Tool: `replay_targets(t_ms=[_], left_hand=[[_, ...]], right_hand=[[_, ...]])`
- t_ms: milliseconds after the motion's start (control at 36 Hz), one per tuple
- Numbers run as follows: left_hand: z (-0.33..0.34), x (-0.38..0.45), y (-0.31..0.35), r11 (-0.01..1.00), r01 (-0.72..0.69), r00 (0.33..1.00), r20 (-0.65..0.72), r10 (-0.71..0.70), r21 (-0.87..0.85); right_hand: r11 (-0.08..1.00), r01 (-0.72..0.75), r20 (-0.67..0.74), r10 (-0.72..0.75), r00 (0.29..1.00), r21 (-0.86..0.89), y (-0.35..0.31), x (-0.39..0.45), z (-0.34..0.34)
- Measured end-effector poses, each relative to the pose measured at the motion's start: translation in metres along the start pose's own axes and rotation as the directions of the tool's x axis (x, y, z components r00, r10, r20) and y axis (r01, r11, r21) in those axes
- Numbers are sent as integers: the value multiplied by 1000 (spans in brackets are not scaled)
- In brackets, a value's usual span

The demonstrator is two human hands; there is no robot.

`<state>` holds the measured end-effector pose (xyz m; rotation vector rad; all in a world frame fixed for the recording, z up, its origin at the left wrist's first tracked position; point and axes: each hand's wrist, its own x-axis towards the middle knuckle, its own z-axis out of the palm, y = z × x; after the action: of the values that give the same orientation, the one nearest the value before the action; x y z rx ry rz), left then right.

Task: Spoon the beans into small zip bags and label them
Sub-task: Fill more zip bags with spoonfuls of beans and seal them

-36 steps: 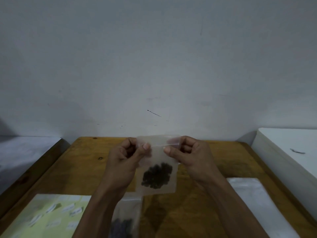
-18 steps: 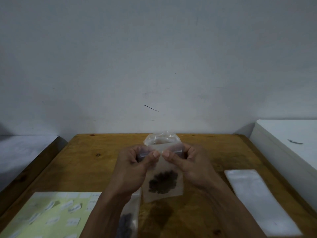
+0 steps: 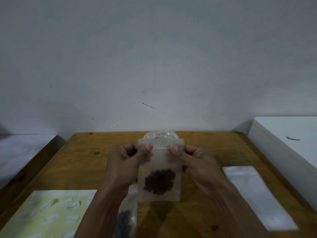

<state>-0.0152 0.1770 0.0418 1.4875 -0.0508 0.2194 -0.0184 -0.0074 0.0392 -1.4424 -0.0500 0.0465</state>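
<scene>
The small zip bag [image 3: 160, 170] is held upright above the counter [image 3: 82, 162], between the two hands, with a dark heap of beans [image 3: 159, 182] sitting in its lower half. The left hand [image 3: 124, 162] and the right hand [image 3: 197, 162] each have their fingers [image 3: 148, 147] closed in a pinch on the zip strip, one near each top corner; the mouth above the strip puffs open. The film looks thin, soft and probably slippery, and the beans make a light load that hangs low. I judge the stiffer zip strip to be the best place to hold, since the walls would fold.
</scene>
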Motion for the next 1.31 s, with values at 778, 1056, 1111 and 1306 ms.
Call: replay_targets(t_ms=[778, 1056, 1111, 1306], left_hand=[[-21, -19, -67, 390, -83, 989, 124, -80, 917], [7, -15, -62, 422, -177, 983, 183, 27, 889], [26, -14, -56, 479, -212, 974, 227, 27, 852], [112, -11, -60, 549, -299, 902, 419, -103, 780]], right_hand=[[455, -46, -82, -61, 995, -889, 71, -14, 12], [478, -97, -166, -105, 980, -873, 54, -18, -19], [489, -128, -231, -156, 960, -863, 50, -16, -41], [382, -440, -522, -141, 841, -813, 47, -21, -139]])
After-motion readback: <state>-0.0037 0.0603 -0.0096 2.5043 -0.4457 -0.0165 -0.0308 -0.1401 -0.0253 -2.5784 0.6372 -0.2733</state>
